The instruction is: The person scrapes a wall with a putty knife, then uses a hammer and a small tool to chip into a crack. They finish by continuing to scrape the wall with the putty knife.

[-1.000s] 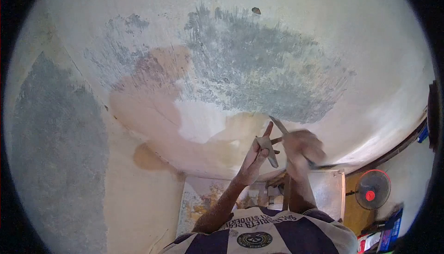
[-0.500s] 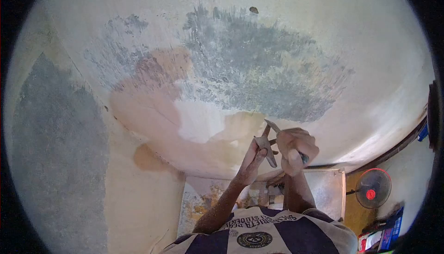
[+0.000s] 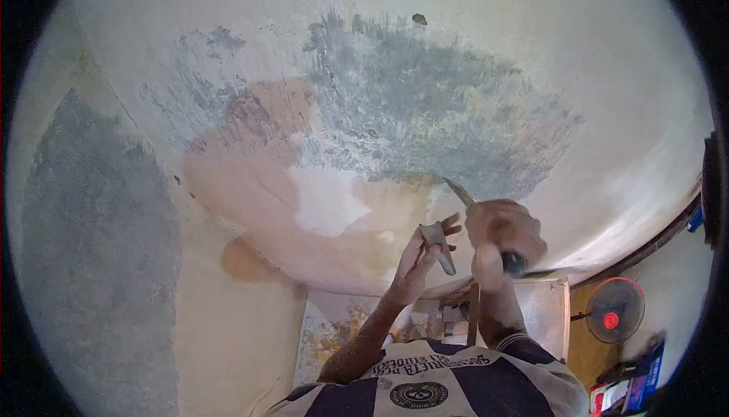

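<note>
My right hand (image 3: 503, 231) is closed round the handle of a putty knife (image 3: 459, 191), whose narrow blade slants up and left towards the wall. The dark end of its handle shows below my fist. Whether the blade tip touches the wall I cannot tell. To the left, my left hand (image 3: 414, 263) holds a flat grey-beige piece (image 3: 437, 244) between thumb and palm, its fingers partly spread. What that piece is made of is unclear. Ahead is a curved pale wall surface (image 3: 334, 203) with a rough grey patch (image 3: 425, 105) above both hands.
Another grey patch (image 3: 99, 250) covers the wall at left. A small hole (image 3: 419, 19) shows near the top. A fan with a red centre (image 3: 610, 320) stands at lower right, above a blue rack (image 3: 653, 371) with items. A pale panel (image 3: 547, 311) is behind my right arm.
My right hand has moved right and slightly up with the putty knife, away from the piece in my left hand. The blade now reaches the lower edge of the grey patch in view. My left hand barely moved.
</note>
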The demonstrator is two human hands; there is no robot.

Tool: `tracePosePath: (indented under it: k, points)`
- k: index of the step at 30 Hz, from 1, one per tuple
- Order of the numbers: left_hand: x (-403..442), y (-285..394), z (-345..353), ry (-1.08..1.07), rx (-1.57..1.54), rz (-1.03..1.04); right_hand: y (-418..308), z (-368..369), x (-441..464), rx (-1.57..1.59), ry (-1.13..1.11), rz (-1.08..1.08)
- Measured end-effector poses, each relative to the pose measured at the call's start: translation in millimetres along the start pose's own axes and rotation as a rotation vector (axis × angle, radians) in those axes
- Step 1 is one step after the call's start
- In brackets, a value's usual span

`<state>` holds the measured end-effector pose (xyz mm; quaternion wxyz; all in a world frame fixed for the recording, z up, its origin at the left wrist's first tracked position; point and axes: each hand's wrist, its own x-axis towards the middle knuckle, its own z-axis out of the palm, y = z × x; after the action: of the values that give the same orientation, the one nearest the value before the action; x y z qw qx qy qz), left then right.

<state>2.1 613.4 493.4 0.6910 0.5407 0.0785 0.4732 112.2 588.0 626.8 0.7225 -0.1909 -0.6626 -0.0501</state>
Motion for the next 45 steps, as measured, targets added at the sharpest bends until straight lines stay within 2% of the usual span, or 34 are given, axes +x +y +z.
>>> tracePosePath:
  k: [3, 4, 7, 9, 11, 12, 16, 19, 20, 23, 29, 32, 35, 37, 38, 40, 42, 44, 45]
  points:
    - [0.7, 1.6, 0.0, 0.028, -0.014, -0.001, 16.1, -0.2, -9.0, -0.058, 0.063, 0.194]
    - [2.6, 1.6, 0.3, 0.028, -0.034, 0.0, 19.3, 0.6, -13.6, -0.211, 0.11, 0.03]
    - [4.3, -0.8, 1.1, 0.041, -0.046, 0.014, -3.7, 1.4, -6.6, 0.219, 0.075, -0.039]
    - [4.0, -4.8, -1.0, 0.05, 0.006, 0.039, 14.6, 5.9, -12.0, 0.003, 0.072, -0.05]
    - [-5.4, -18.9, -13.9, 0.066, -0.003, -0.051, 40.3, 1.5, -35.3, -0.071, -0.048, 0.165]
    - [-5.6, -20.0, -15.0, 0.069, -0.011, -0.055, 35.7, 3.1, -34.5, -0.076, -0.035, 0.209]
    - [-3.2, -9.8, -7.1, 0.075, -0.042, 0.017, 8.8, 10.4, -23.9, 0.012, 0.022, -0.054]
    - [-0.2, -7.0, -7.7, 0.067, -0.033, 0.049, 36.6, 4.8, -38.0, -0.037, -0.038, -0.078]
    - [-1.3, -10.3, -10.1, 0.064, -0.025, 0.047, 32.9, 2.1, -34.4, 0.033, -0.073, -0.01]
    - [-7.8, -9.8, -4.7, 0.074, -0.08, -0.011, 11.9, 12.6, -27.8, -0.196, 0.094, -0.035]
    - [-1.7, -1.3, -3.4, 0.07, -0.068, 0.013, 30.2, 0.9, -38.8, -0.046, 0.007, 0.005]
    - [-6.2, -7.8, -4.8, 0.042, -0.084, 0.018, 0.0, -1.3, -38.0, -0.22, 0.087, 0.066]
    - [-2.1, -1.1, -3.2, 0.051, -0.068, 0.032, 11.9, -16.1, -42.8, -0.04, -0.034, -0.01]
    - [-5.7, 1.1, -2.2, 0.054, -0.068, 0.026, 27.9, -4.5, -43.9, -0.152, 0.026, 0.043]
    - [-7.3, -1.4, -1.3, 0.05, -0.086, 0.025, 20.5, -9.1, -41.0, -0.108, -0.009, 0.144]
    - [-8.0, -1.4, 0.3, 0.046, -0.116, 0.006, -3.5, -6.6, -57.3, -0.145, 0.199, 0.464]
    - [-5.4, 1.2, 3.0, 0.057, -0.147, -0.022, -4.0, -15.0, -55.3, 0.101, 0.113, 0.141]
    - [-7.7, -1.5, 0.5, 0.075, -0.121, -0.022, 18.9, -22.2, -63.3, -0.246, -0.098, 0.146]
    - [-9.7, -3.3, -0.9, 0.083, -0.108, -0.024, 25.5, -20.1, -61.5, -0.155, -0.093, 0.128]
